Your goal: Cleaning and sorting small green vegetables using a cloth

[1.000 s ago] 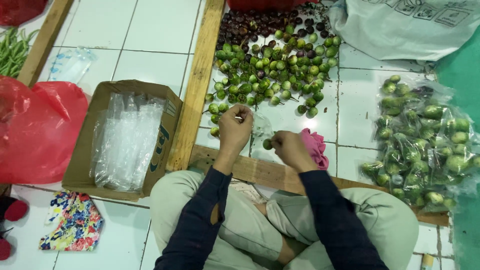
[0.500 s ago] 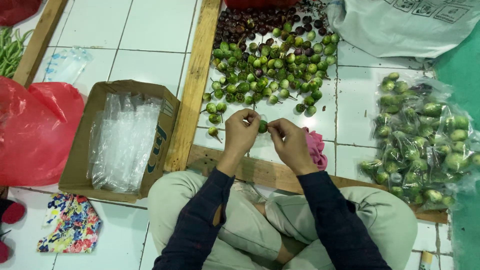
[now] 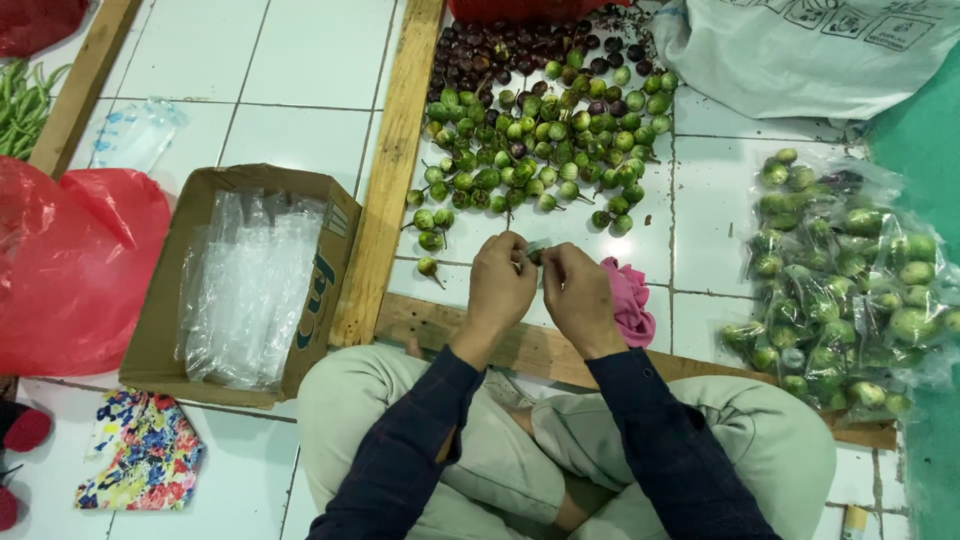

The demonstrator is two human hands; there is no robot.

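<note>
On a white tiled floor (image 3: 300, 60), both hands, left (image 3: 500, 285) and right (image 3: 578, 298), pinched a small bag (image 3: 535, 250) together below the green eggplants (image 3: 540, 140); its contents were unclear.

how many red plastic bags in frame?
3. One large red bag lies left of the cardboard box; one shows at the top-left corner; one sits at the top edge above the eggplant pile. Two are cropped; more may be out of view.
</note>
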